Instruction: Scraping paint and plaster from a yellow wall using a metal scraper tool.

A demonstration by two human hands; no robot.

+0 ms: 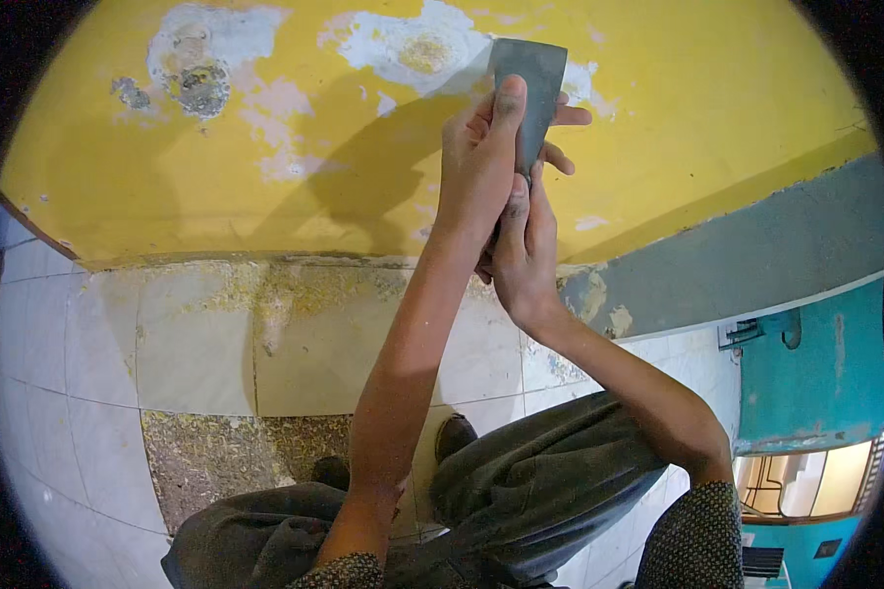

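Observation:
Both my hands are on a wide flat metal scraper, like a putty knife (543, 85), its broad edge up against the yellow wall (670, 132). My left hand (486, 158) grips the side of the blade, thumb flat on its face and fingers behind it. Lower down, my right hand (527, 250) holds the tool where the blade narrows; the handle is mostly hidden by my hands. White and grey patches of bare plaster (427, 51) show beside the blade, where paint is gone. Another rough patch (202, 81) lies farther left.
Floor tiles (191, 353) below the wall carry yellow paint flakes, and a rough brown patch (206, 456) lies near my knees. A grey wall band (707, 235) runs off to the right. Beyond it are a teal wall (818, 375) and a lit opening.

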